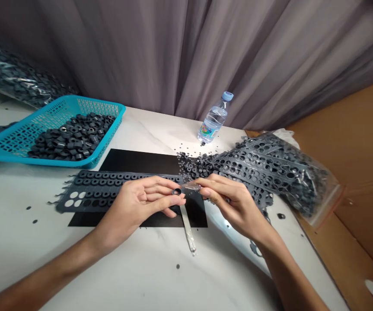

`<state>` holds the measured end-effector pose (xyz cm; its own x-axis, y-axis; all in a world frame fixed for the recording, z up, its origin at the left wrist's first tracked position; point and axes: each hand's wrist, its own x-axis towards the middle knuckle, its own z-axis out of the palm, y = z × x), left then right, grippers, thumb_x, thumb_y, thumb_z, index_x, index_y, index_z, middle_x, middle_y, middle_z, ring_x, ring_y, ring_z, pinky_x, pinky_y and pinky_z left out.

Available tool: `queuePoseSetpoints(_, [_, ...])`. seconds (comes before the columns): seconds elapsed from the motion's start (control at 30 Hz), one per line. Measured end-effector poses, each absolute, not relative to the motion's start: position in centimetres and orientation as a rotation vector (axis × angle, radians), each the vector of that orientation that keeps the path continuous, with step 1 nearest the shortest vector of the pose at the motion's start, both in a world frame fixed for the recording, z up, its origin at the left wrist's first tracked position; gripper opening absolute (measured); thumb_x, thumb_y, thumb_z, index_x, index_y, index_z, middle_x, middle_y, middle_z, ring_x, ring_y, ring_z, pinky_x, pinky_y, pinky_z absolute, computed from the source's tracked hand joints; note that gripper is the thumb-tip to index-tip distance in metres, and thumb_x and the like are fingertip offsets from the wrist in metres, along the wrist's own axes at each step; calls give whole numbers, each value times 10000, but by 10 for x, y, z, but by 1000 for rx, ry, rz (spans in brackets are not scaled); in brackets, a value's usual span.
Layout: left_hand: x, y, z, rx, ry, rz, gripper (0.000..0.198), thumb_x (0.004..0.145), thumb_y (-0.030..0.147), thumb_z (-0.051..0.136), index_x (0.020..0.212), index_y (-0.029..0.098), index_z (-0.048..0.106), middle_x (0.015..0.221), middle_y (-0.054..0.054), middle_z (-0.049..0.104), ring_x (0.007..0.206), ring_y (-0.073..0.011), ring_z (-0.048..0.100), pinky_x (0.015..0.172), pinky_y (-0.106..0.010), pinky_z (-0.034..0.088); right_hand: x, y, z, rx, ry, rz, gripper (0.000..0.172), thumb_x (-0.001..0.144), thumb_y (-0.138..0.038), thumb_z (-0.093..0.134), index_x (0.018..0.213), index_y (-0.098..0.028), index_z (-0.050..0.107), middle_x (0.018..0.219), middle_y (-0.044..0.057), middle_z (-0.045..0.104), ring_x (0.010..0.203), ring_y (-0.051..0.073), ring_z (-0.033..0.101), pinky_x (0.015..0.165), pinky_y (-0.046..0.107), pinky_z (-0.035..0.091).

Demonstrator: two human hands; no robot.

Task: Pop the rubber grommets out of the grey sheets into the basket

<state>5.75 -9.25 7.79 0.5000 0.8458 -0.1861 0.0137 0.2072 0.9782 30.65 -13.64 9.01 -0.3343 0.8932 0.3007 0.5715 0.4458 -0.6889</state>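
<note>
My left hand (147, 198) pinches a small dark rubber ring (176, 191) between thumb and fingers, its hole facing up. Close beside it, my right hand (225, 194) is closed on a thin, shiny pointed piece (191, 186), whose tip reaches the ring's edge; its exact kind is unclear. Below both hands lies a dark moulded rubber sheet (97, 185) with rows of rings, several of its holes punched out at the left end. It rests on a black mat (131, 160). A pale narrow strip (189, 231) lies just under the fingers.
A blue basket (121, 113) of loose dark rings stands at the left, with a filled plastic bag (14, 82) behind it. A water bottle (215, 119) stands at the back. Punched sheets and a clear bag (316, 203) lie right, near scattered scraps (189, 164).
</note>
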Motion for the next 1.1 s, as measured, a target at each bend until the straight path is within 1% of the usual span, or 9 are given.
queuePoseSetpoints(0.1, [57,-93,79,1230,886,709,308,839,382,869,1054,184,772,947,-57,837,813,-188,809,776,-217,646,307,-137,89,-1201,-2034,609,297,1093,-258,548,1324,-213,729,935,46,687,809,160,614,775,298,499])
queuePoseSetpoints(0.23, [57,-94,80,1210,859,728,282,848,363,864,1049,188,772,980,-52,839,794,-183,810,766,-223,659,306,-138,88,-1170,-2052,616,313,1084,-226,565,1363,-236,706,971,42,690,827,156,613,783,293,501])
queuePoseSetpoints(0.43, [58,-95,82,1200,831,751,241,842,329,870,1007,181,776,960,-44,839,737,-167,805,729,-209,666,304,-138,88,-1139,-2058,619,325,1080,-189,565,1372,-237,699,996,38,699,839,149,616,784,283,495])
queuePoseSetpoints(0.93, [57,-95,80,1210,833,749,226,850,312,864,1018,183,782,960,-36,839,746,-157,806,732,-191,665,304,-138,86,-1127,-2065,610,322,1078,-176,564,1360,-241,705,962,32,698,824,155,600,773,301,486])
queuePoseSetpoints(1.1, [57,-95,79,1221,834,757,235,848,315,864,1024,183,783,965,-39,837,740,-161,806,732,-203,673,304,-138,87,-1111,-2070,607,313,1077,-173,568,1345,-240,716,1003,33,719,830,147,608,771,294,488])
